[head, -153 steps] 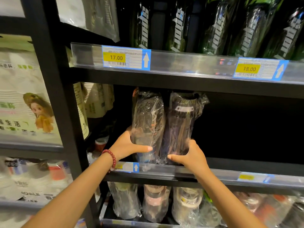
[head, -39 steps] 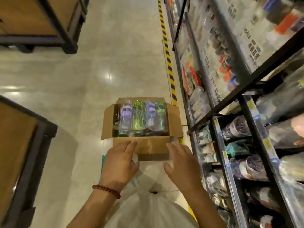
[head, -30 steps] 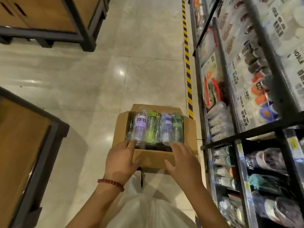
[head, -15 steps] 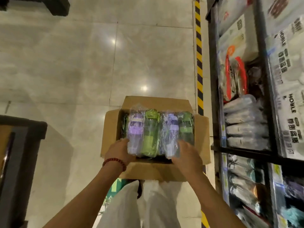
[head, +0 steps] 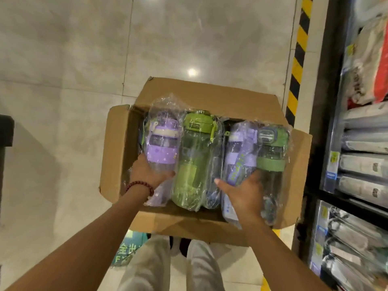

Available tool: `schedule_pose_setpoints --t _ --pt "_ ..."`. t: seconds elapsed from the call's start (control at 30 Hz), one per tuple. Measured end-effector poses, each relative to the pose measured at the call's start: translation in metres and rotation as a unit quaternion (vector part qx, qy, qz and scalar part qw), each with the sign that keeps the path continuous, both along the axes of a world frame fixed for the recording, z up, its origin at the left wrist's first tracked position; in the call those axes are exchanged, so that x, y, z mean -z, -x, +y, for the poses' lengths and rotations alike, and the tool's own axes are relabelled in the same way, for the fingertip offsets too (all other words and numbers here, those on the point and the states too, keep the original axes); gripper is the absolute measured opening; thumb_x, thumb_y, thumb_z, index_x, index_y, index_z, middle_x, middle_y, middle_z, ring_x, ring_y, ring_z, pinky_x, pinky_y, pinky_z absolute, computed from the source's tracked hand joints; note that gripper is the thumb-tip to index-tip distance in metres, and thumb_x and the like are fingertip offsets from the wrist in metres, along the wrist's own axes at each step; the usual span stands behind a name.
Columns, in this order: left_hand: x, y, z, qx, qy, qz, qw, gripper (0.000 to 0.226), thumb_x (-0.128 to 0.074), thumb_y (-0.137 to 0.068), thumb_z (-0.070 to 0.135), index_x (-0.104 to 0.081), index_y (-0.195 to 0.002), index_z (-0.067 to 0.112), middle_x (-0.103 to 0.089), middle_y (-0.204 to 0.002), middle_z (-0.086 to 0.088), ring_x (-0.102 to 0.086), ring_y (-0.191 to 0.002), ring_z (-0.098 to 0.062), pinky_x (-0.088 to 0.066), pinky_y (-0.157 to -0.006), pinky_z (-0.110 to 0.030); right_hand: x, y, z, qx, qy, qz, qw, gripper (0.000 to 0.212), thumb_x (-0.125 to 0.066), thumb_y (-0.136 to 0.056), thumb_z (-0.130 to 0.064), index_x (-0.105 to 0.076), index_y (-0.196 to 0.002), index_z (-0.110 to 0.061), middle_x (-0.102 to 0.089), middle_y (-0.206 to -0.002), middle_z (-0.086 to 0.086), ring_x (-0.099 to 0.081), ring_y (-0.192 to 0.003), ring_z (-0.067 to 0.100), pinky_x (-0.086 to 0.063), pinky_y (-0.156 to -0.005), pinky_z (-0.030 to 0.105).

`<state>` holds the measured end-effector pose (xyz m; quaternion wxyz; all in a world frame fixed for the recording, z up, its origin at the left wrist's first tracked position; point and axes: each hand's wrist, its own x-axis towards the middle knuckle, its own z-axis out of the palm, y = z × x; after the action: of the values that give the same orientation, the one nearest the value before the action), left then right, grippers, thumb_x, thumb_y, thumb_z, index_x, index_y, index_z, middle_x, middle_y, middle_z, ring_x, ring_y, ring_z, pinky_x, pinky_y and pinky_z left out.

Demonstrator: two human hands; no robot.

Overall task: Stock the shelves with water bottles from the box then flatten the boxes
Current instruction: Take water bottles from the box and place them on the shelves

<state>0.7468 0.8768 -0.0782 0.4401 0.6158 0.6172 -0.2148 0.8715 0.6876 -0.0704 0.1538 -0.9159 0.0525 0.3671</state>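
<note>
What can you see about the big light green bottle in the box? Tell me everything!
The light green bottle is see-through green plastic with a solid green flip lid and a side loop. It is sealed in a crinkly clear bag. It sits second from the left among four wrapped bottles, lid pointing away from the person, over the open cardboard box. Purple-lidded bottles press against both sides; the left hand's thumb reaches its edge.

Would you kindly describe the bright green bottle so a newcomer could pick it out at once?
Find the open cardboard box on the pale tiled floor beside the shelving. Four plastic-wrapped bottles show in a row above it; the bright green bottle is second from the left, between two purple ones. Unlike the other green bottle, its body and lid are lime green throughout.
</note>
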Motion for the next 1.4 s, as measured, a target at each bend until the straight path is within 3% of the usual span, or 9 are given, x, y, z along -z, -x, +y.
schedule_pose_setpoints --t 0.2,0.37,0.57,0.73,0.87,1.03,1.2,1.3,1.4 --pt "0.01 0.002 -0.001 -0.005 -0.003 0.008 1.0 0.081 -0.087 -0.062 0.028 -0.039 -0.124 0.008 -0.049 -0.096 0.001 -0.05 -0.095 -0.022 -0.046 -0.085 -0.036 0.018 -0.008 -0.01 0.031 -0.007 -0.008 0.999 0.086 -0.088 -0.058 -0.029 -0.039 -0.123 -0.002 -0.056 -0.117 0.019 -0.057 -0.105 0.036 -0.048 -0.083 0.04" --pt "-0.016 0.0 0.0 -0.012 -0.016 0.006 1.0 0.088 -0.085 -0.062 0.035 -0.037 -0.128 0.003 -0.051 -0.107 -0.008 -0.05 -0.098 -0.026 -0.047 -0.084 -0.041 -0.004 -0.01 0.002 0.097 -0.048 0.007 0.994 0.069 -0.084 -0.059 -0.019 -0.044 -0.116 -0.011 -0.058 -0.103 0.006 -0.059 -0.092 0.028 -0.044 -0.073 0.032" --pt "-0.076 -0.001 0.002 -0.01 -0.039 -0.089 0.995 0.069 -0.089 -0.057 0.027 -0.04 -0.104 0.015 -0.05 -0.093 -0.002 -0.054 -0.092 -0.025 -0.045 -0.066 -0.028 -0.061 0.004 0.02 0.142 -0.135 -0.003 0.981 0.066 -0.082 -0.058 -0.026 -0.048 -0.113 -0.012 -0.061 -0.097 0.002 -0.062 -0.087 0.026 -0.046 -0.071 0.031" --pt "-0.156 -0.029 0.013 0.022 -0.071 -0.195 0.978 0.071 -0.089 -0.054 0.019 -0.045 -0.109 0.016 -0.054 -0.097 0.004 -0.055 -0.088 -0.012 -0.044 -0.066 -0.018 -0.142 -0.008 0.027 0.186 -0.259 -0.01 0.948 0.055 -0.08 -0.07 -0.011 -0.047 -0.114 -0.016 -0.064 -0.095 0.005 -0.064 -0.079 0.021 -0.052 -0.071 0.038" --pt "-0.238 -0.068 0.016 0.044 -0.091 -0.296 0.95 0.074 -0.09 -0.052 0.016 -0.048 -0.113 0.016 -0.056 -0.098 0.011 -0.055 -0.089 -0.003 -0.042 -0.069 -0.011 -0.224 -0.03 0.022 0.194 -0.371 -0.028 0.908 0.071 -0.081 -0.067 -0.011 -0.044 -0.128 -0.018 -0.064 -0.107 0.009 -0.066 -0.089 0.022 -0.054 -0.065 0.02" --pt "-0.357 -0.121 0.007 0.061 -0.093 -0.395 0.912 0.086 -0.081 -0.034 0.047 -0.052 -0.11 0.017 -0.064 -0.104 -0.007 -0.064 -0.092 -0.017 -0.057 -0.076 -0.039 -0.342 -0.055 0.003 0.197 -0.469 -0.098 0.855 0.061 -0.077 -0.062 -0.01 -0.052 -0.117 -0.02 -0.07 -0.094 -0.001 -0.068 -0.081 0.011 -0.053 -0.063 0.021" --pt "-0.479 -0.167 -0.03 0.114 -0.085 -0.524 0.839 0.093 -0.077 -0.034 0.048 -0.05 -0.115 0.013 -0.061 -0.107 0.004 -0.059 -0.09 0.002 -0.047 -0.065 -0.007 -0.464 -0.076 -0.032 0.218 -0.529 -0.185 0.799 0.069 -0.075 -0.046 -0.017 -0.052 -0.111 -0.013 -0.07 -0.082 -0.006 -0.067 -0.063 0.002 -0.05 -0.052 0.017" --pt "-0.543 -0.187 -0.053 0.167 -0.066 -0.581 0.794 0.089 -0.076 -0.035 0.047 -0.051 -0.114 0.014 -0.061 -0.107 0.003 -0.06 -0.09 0.001 -0.047 -0.066 -0.007 -0.523 -0.08 -0.065 0.234 -0.531 -0.262 0.771 0.087 -0.079 -0.04 -0.026 -0.052 -0.12 -0.005 -0.07 -0.091 0.001 -0.068 -0.069 0.003 -0.052 -0.06 0.022" --pt "-0.598 -0.204 -0.074 0.219 -0.036 -0.617 0.755 0.086 -0.078 -0.035 0.043 -0.054 -0.112 0.012 -0.066 -0.103 -0.002 -0.065 -0.091 -0.009 -0.055 -0.075 -0.021 -0.58 -0.068 -0.096 0.244 -0.511 -0.361 0.741 0.062 -0.084 -0.056 -0.013 -0.054 -0.11 -0.013 -0.069 -0.09 -0.001 -0.068 -0.069 0.0 -0.051 -0.062 0.017"
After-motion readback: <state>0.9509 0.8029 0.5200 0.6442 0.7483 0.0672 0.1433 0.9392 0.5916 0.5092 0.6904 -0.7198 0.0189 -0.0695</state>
